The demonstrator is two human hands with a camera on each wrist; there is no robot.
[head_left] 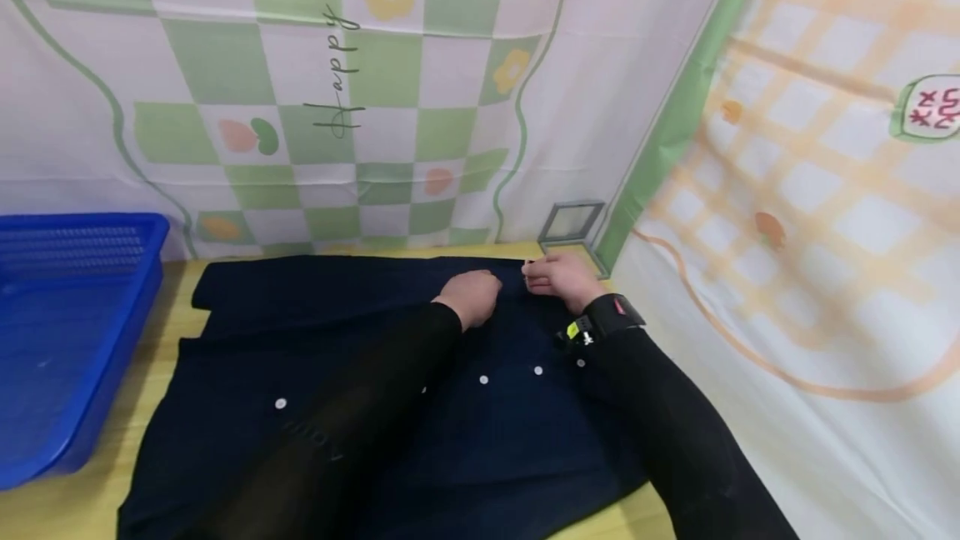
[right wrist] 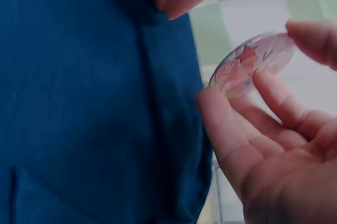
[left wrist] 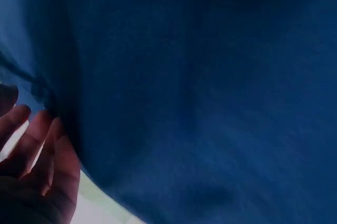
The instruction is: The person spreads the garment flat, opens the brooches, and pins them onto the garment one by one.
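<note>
Dark navy garment [head_left: 360, 357] lies spread flat on a yellow wooden table [head_left: 67, 498], white buttons [head_left: 483, 379] facing up in a loose line across its middle. Both hands sit at the garment's far edge, near the corner where the two patterned backdrops meet. Right hand [head_left: 558, 277] pinches a small round badge [right wrist: 253, 65] between thumb and fingertips [right wrist: 221, 124] — right wrist view shows it as a thin disc with a pink and red picture, held tilted just off the fabric's edge, over the green checked cloth. Left hand [head_left: 472, 294] rests on the garment just beside the right; fingers curled downward onto the cloth in the head view, but whether they grip a fold cannot be told. Left wrist view is filled almost wholly by blue fabric [left wrist: 200, 97], with a few fingers [left wrist: 50, 155] visible at its lower left edge. Black wristband [head_left: 611, 315] with a yellow-green tag on the right forearm. Blue plastic basket [head_left: 67, 332] stands at the table's left end, well apart from the hands — a grey square frame [head_left: 572, 223] leans in the corner behind them
</note>
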